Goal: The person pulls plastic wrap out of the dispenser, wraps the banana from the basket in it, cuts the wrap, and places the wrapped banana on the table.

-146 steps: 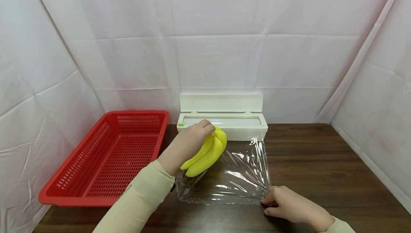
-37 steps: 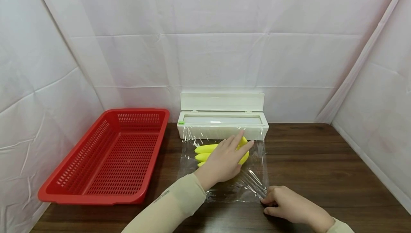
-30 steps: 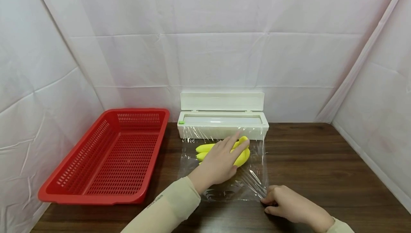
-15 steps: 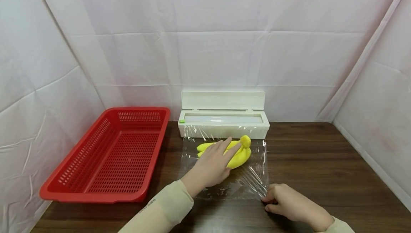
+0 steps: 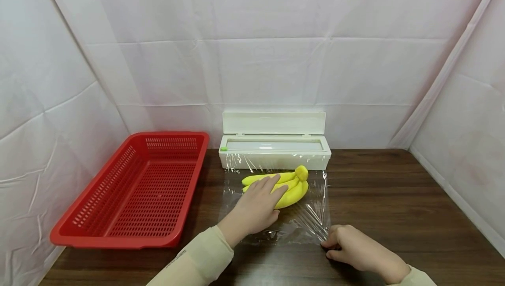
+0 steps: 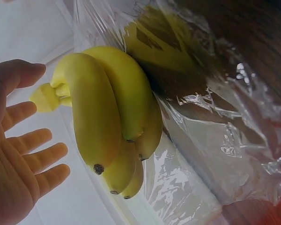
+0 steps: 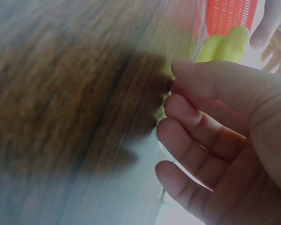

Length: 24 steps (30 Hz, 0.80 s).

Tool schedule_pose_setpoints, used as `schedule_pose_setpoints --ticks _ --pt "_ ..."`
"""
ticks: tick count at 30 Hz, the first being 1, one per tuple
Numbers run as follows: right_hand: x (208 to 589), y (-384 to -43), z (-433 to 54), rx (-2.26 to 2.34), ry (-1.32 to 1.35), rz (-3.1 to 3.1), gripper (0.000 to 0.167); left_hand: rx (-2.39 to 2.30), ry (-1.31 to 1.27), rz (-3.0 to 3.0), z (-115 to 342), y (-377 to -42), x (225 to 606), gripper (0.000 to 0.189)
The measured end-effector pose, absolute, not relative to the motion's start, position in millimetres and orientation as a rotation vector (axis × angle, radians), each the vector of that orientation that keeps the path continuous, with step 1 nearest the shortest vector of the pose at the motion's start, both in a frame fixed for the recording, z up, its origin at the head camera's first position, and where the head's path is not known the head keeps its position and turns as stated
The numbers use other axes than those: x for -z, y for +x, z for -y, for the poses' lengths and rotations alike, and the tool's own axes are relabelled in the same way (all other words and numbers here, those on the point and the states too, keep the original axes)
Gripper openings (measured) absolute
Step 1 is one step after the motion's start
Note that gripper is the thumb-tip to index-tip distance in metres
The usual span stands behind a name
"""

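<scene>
A bunch of yellow bananas [image 5: 293, 195] lies on a stretched sheet of cling film [image 5: 313, 222], its stem end pointing right. My left hand [image 5: 254, 207] is over the near left part of the bunch in the head view. The left wrist view shows that hand [image 6: 14, 154] with fingers spread and nothing gripped, apart from the bananas [image 6: 96, 112]. At the film's near right corner, my right hand [image 5: 355, 248] pinches the edge close to the tabletop. Behind the bunch stands a white cling film dispenser [image 5: 275, 161], lid up, with the film running out over its front.
A red perforated basket [image 5: 118, 243] stands to the left on the dark wooden table [image 5: 382, 194]. White cloth walls [image 5: 272, 71] enclose the back and both sides. A green slider [image 5: 223, 149] sits at the left end of the dispenser.
My left hand carried the bananas onto the film, set them down and let go. Since then it has drawn back toward the near left. The right hand has stayed at the film corner.
</scene>
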State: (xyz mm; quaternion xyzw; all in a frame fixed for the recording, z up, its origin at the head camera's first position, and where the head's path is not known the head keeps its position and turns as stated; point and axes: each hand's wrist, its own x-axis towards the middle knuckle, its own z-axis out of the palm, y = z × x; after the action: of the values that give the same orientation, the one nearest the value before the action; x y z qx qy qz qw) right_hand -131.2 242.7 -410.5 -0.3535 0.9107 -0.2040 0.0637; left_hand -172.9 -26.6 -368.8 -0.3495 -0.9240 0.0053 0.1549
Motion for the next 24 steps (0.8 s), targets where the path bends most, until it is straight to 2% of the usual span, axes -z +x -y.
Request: schedule_pose_setpoints --ticks 24 --pt "410.6 -131.9 -242.3 0.628 -1.076 -2.766 0.02 -0.05 -1.002 2.67 36.6 -162.9 370.8 0.049"
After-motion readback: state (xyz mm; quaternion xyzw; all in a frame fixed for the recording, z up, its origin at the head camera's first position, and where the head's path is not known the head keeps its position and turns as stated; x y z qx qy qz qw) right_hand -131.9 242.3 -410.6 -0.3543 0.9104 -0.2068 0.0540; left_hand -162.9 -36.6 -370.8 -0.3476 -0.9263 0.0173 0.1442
